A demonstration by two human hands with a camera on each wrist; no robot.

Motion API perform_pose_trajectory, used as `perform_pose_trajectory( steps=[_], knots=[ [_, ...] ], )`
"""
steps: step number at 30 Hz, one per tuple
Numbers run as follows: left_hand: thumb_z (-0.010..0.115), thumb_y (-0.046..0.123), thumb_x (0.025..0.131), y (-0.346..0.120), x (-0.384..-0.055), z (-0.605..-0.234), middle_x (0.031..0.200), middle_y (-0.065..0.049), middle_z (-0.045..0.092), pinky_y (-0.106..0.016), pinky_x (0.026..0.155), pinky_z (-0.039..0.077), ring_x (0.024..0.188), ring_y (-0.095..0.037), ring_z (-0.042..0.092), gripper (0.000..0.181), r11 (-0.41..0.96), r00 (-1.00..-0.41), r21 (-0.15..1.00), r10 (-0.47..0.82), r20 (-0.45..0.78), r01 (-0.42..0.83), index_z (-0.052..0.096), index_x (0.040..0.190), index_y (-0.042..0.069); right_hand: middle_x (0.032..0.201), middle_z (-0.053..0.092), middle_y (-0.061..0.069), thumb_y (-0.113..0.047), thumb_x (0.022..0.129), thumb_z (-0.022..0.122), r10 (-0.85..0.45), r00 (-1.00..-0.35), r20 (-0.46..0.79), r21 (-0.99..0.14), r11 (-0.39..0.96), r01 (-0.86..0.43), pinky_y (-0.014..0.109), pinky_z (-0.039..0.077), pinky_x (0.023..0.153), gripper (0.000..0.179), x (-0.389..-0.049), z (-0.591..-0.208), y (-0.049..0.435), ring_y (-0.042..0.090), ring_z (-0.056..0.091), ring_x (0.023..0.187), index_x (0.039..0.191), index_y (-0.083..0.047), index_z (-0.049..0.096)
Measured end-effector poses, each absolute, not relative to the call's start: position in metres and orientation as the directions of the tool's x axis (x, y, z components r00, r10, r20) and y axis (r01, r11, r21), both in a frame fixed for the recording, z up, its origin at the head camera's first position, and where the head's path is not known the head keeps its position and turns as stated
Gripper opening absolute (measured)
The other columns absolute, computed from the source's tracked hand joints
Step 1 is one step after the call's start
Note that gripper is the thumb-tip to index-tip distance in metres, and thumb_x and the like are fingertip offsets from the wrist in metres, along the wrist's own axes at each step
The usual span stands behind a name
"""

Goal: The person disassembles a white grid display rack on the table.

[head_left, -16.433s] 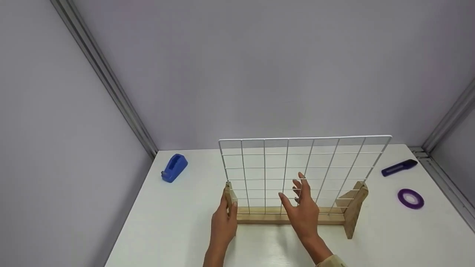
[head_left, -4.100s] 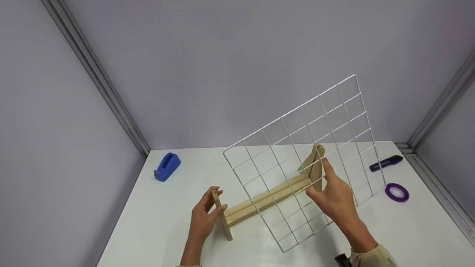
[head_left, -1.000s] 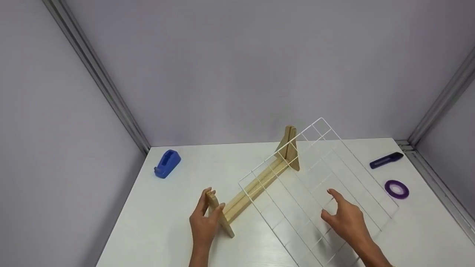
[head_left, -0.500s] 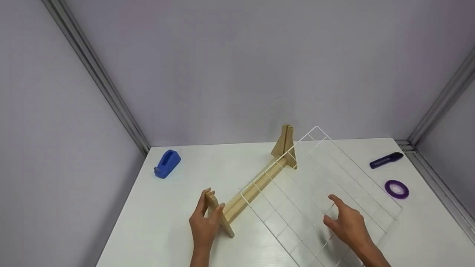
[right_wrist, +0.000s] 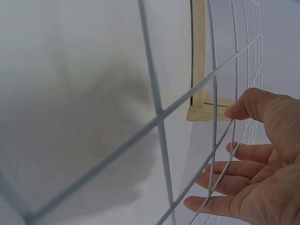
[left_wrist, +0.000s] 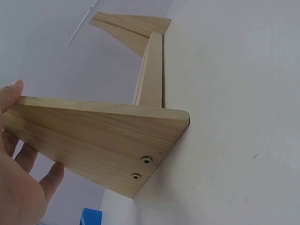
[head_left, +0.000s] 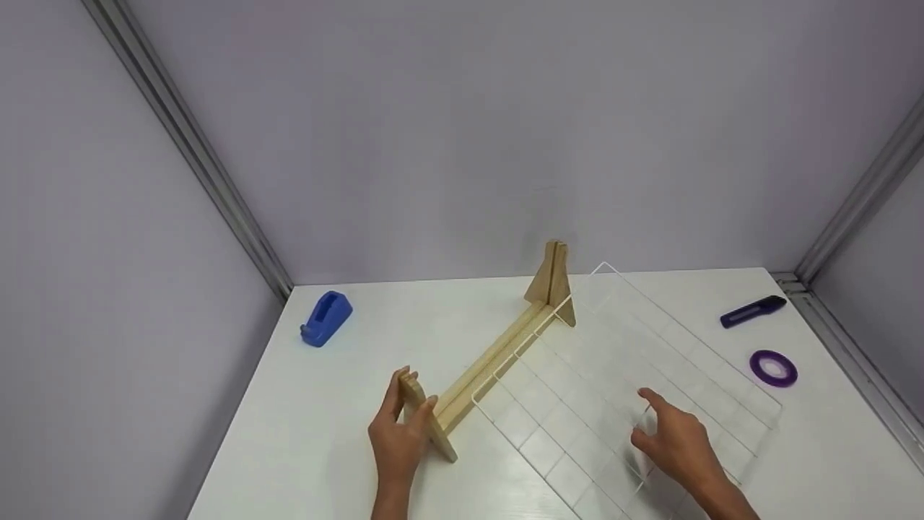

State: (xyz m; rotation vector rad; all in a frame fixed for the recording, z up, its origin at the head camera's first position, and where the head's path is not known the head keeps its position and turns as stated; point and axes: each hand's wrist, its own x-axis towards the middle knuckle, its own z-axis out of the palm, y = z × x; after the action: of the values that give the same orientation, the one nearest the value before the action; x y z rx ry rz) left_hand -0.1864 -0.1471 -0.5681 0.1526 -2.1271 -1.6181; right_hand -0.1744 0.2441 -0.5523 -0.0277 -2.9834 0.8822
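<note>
My left hand grips the near end piece of a wooden stand, thumb on one face and fingers on the other. The stand is a long grooved rail between two upright end pieces, turned diagonally on the table. In the left wrist view two bolts show on the held end piece. My right hand holds a white wire grid panel, its thumb and fingers about the wires. The panel lies at a low tilt right of the stand, apart from its groove; its near corner is out of frame.
A blue tape dispenser sits at the back left of the white table. Toward the right edge lie a dark purple utility knife and a purple ring-shaped roll. Walls rise behind and at both sides.
Earlier the grid stood upright in the stand; later it was out and raised in my right hand. Now its far edge has sunk lower, and the stand has turned more diagonal under my left hand.
</note>
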Motion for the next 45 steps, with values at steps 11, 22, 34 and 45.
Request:
perform_pose_trajectory(
  steps=[11,22,34,45],
  knots=[
    [0.083,0.017,0.085,-0.146,-0.185,-0.567,0.136,-0.003,0.068,-0.045,0.116,0.042,0.136,-0.022,0.057,0.070,0.291,-0.883,0.940,-0.374,0.284,0.180,0.052,0.148,0.010,0.056,0.041,-0.005,-0.004,0.078,0.070,0.017,-0.999,-0.037,-0.557,0.830,0.035,0.023,0.034,0.044,0.068,-0.175,-0.564,0.243,0.009,0.037,0.049,0.144,-0.001,0.052],
    [0.083,0.016,0.085,-0.146,-0.184,-0.565,0.140,-0.004,0.064,-0.043,0.115,0.043,0.136,-0.021,0.057,0.069,0.283,-0.881,0.942,-0.381,0.281,0.178,0.053,0.147,0.010,0.076,0.068,0.013,-0.001,0.073,0.072,0.020,-0.996,-0.090,-0.517,0.854,0.064,0.027,0.043,0.052,0.068,-0.174,-0.573,0.242,0.014,0.051,0.057,0.138,0.007,0.054],
    [0.083,0.019,0.085,-0.146,-0.183,-0.566,0.145,-0.004,0.061,-0.043,0.115,0.043,0.136,-0.023,0.057,0.068,0.308,-0.875,0.934,-0.385,0.295,0.179,0.054,0.146,0.011,0.075,0.069,0.006,0.001,0.071,0.072,0.019,-0.990,-0.142,-0.503,0.860,0.088,0.029,0.045,0.052,0.069,-0.173,-0.577,0.239,0.013,0.054,0.057,0.137,0.012,0.053],
    [0.083,0.016,0.085,-0.147,-0.182,-0.567,0.140,-0.005,0.064,-0.042,0.114,0.043,0.134,-0.019,0.058,0.067,0.302,-0.876,0.932,-0.370,0.311,0.203,0.055,0.146,0.012,0.088,0.076,0.018,0.003,0.070,0.067,0.013,-0.991,-0.134,-0.479,0.874,0.076,0.047,0.061,0.075,0.066,-0.170,-0.582,0.236,0.021,0.064,0.073,0.135,0.013,0.055]
  ],
)
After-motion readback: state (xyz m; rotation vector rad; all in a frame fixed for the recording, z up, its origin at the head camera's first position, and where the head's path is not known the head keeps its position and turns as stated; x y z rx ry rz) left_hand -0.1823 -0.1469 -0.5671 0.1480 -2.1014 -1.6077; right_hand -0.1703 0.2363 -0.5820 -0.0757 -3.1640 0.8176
